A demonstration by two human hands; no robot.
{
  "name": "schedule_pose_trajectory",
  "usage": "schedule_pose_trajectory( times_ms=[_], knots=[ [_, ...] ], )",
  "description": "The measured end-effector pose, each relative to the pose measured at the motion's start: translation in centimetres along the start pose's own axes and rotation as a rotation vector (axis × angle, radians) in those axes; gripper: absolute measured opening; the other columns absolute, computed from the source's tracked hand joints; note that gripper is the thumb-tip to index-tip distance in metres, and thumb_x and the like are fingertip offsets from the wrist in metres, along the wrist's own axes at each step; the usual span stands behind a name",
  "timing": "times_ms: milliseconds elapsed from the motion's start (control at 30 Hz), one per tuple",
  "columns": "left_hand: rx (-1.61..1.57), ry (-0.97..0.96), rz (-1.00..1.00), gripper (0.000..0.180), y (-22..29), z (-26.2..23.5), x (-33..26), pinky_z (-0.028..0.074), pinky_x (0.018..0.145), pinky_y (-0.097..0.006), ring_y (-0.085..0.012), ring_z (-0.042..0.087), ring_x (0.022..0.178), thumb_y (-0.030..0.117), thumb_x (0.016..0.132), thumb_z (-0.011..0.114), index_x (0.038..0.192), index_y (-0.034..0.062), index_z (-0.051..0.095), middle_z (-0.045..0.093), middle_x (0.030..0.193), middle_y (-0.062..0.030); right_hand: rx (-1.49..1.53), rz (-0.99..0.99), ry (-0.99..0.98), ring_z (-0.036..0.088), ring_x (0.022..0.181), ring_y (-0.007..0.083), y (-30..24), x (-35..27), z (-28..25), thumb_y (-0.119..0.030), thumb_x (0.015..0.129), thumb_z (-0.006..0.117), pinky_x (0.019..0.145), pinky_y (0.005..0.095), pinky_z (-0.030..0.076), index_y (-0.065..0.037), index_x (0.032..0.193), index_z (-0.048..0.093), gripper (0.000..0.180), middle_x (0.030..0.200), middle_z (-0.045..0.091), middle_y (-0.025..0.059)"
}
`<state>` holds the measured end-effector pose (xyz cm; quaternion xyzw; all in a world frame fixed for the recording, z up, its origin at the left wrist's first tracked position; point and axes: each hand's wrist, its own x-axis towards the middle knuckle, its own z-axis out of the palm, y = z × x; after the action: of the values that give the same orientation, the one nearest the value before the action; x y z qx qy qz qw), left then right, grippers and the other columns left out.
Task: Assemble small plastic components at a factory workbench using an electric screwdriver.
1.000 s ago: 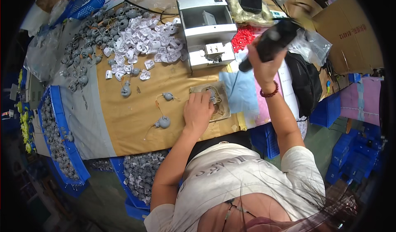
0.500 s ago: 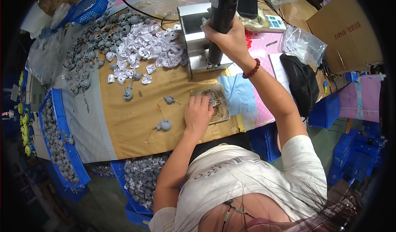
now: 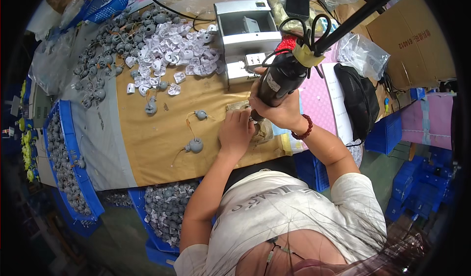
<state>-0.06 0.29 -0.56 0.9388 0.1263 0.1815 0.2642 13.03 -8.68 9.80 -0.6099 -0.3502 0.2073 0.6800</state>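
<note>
My right hand [image 3: 279, 106] is wrapped round a black electric screwdriver [image 3: 278, 87] with a cord looped at its top. The tool is tilted, its tip down at a square metal fixture [image 3: 264, 134] near the table's front edge. My left hand [image 3: 235, 132] lies at the fixture's left side, fingers bent together at the screwdriver's tip. The small grey part under those fingers is mostly hidden. Left of this hand are two grey round parts with wires, a larger one [image 3: 195, 145] and a smaller one [image 3: 200, 114].
Behind the fixture stands a silver metal machine [image 3: 250, 35]. Piles of white plastic pieces [image 3: 171, 50] and grey wired parts [image 3: 105, 55] cover the back left. Blue bins [image 3: 81, 178] of parts flank the table. A black pouch [image 3: 357, 102] and cardboard box [image 3: 409, 38] are at right.
My right hand has brought the screwdriver from in front of the silver machine nearer to me, down to the fixture, and tilted it. The left hand has stayed at the fixture.
</note>
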Motion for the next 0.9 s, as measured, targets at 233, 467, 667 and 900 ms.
schedule_pose_trajectory(
  times_ms=[233,467,667,900],
  knots=[
    [-0.012,0.015,0.006,0.037,0.1,-0.2,0.0,0.054,0.075,-0.043,-0.0285,0.06,0.098,0.014,0.077,0.072,0.112,0.0104,0.062,0.061,0.099,-0.0061,-0.053,-0.128,-0.072,0.064,0.084,0.0147,0.4,-0.3,-0.4,0.016,0.081,0.068,0.074,0.0301,0.053,0.002,0.14,0.041,0.066,0.092,0.063,0.009],
    [0.003,0.033,0.02,0.042,-0.1,0.1,0.0,0.054,0.073,-0.042,-0.0268,0.06,0.099,0.014,0.077,0.072,0.117,0.0129,0.061,0.061,0.101,-0.0048,-0.059,-0.136,-0.101,0.064,0.083,0.0149,0.2,-0.4,-0.4,0.016,0.081,0.068,0.072,0.0286,0.052,0.001,0.139,0.041,0.065,0.091,0.063,0.0091],
    [-0.037,-0.008,0.027,0.04,-0.3,-0.5,0.3,0.053,0.073,-0.042,-0.0279,0.059,0.097,0.012,0.074,0.073,0.112,0.0126,0.059,0.059,0.099,-0.0055,-0.338,-0.299,-0.196,0.063,0.083,0.0179,1.1,-1.0,-0.9,0.01,0.082,0.068,0.077,0.0349,0.053,0.001,0.132,0.045,0.055,0.093,0.063,0.0086],
    [-0.118,-0.012,0.028,0.046,0.0,-1.4,0.5,0.052,0.074,-0.044,-0.0295,0.059,0.094,0.009,0.07,0.075,0.113,0.0129,0.058,0.058,0.097,-0.0066,-0.013,-0.153,-0.37,0.064,0.086,0.022,1.7,-3.0,-1.4,0.01,0.085,0.064,0.082,0.0385,0.053,-0.01,0.122,0.046,0.047,0.09,0.061,0.008]
  ],
)
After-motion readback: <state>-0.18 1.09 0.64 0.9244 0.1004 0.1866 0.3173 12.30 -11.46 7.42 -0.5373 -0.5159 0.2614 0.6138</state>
